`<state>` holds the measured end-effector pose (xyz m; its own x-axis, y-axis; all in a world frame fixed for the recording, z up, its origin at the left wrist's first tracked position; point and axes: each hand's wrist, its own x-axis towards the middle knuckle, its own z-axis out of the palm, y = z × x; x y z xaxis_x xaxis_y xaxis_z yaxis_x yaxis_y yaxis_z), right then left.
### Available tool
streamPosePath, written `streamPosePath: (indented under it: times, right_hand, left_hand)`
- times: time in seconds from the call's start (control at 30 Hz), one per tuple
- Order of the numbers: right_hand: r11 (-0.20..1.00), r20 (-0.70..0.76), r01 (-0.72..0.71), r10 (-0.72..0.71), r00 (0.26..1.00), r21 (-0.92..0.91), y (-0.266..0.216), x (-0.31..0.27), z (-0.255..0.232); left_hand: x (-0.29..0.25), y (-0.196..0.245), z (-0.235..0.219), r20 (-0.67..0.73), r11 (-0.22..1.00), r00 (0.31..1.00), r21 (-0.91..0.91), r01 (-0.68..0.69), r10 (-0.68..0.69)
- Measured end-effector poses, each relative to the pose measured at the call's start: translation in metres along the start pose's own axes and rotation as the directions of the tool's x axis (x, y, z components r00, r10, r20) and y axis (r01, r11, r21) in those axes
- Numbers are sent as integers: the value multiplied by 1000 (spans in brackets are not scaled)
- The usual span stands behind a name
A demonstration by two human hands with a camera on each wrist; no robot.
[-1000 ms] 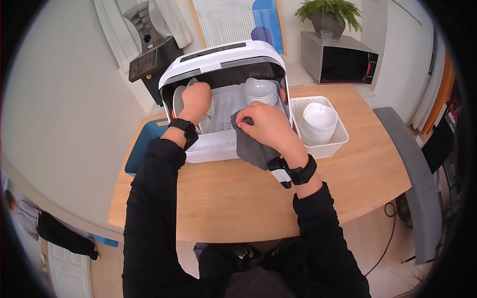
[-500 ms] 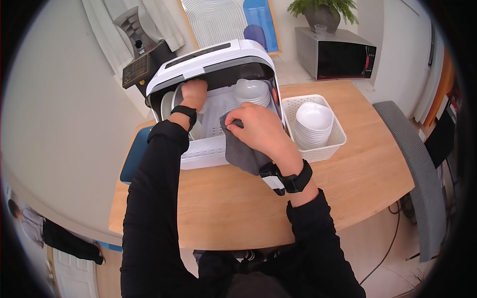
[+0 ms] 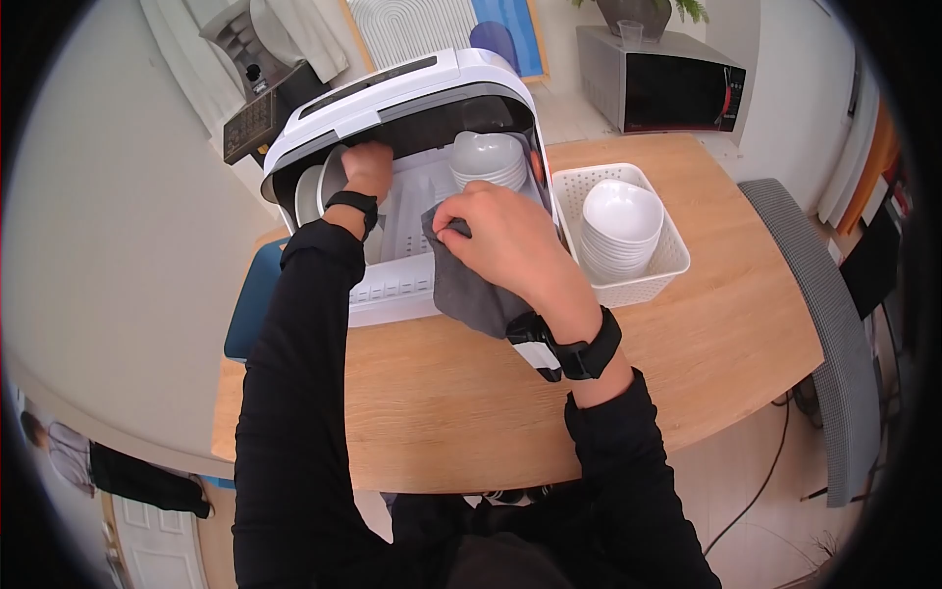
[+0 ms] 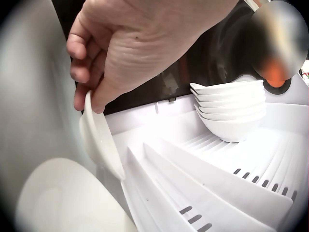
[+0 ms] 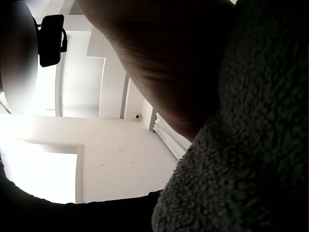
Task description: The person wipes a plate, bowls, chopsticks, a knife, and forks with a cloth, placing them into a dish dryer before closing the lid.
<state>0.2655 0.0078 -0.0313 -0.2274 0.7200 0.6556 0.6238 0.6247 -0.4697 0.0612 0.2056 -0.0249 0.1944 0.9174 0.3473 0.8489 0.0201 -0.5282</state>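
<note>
Reached deeper with left grip, smooth white dish pinched by rim, steeply tilted below, grey cloth in right grip

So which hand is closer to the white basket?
The right hand, gripping a gray cloth just left of the white basket. The left hand is farther left, inside the open white machine, holding a dish.

no readable text, labels or numbers

Grey cloth — plain; white bowls — plain too; blue bin.
</note>
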Motion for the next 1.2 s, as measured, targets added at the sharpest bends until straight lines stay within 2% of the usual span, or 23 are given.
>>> streamPosePath:
  times: [0.23,0.33,0.43,0.53,0.63,0.83,0.97,1.13,1.2]
  right_hand:
    - [1000,1,-20,20,1000,-9,2,1,1]
    - [996,-53,-76,74,996,-41,2,3,3]
    - [988,-270,-137,114,956,-66,2,5,9]
    - [976,-451,-200,141,881,-85,2,8,6]
    - [965,-489,-253,191,851,-63,-2,10,-4]
    - [969,-481,-244,199,854,-32,2,10,-7]
    - [979,-506,-203,171,845,-9,1,9,-5]
    - [983,-578,-184,155,801,8,4,14,1]
    - [988,-599,-155,116,792,-13,9,14,4]
  left_hand:
    - [7,-9,12,-54,1000,998,14,27,-26]
    - [5,-6,19,2,1000,1000,4,30,-30]
    - [5,-6,21,28,1000,1000,-16,11,-11]
    - [4,-6,22,56,998,998,-60,36,-33]
    - [4,-8,25,69,997,997,-61,38,-34]
    - [4,-9,15,174,997,985,-66,33,-22]
    - [-2,-16,14,79,988,997,-155,16,-3]
    - [-23,-28,-21,-33,952,999,-304,-36,27]
    - [-45,-34,-38,-82,895,991,-426,-131,106]
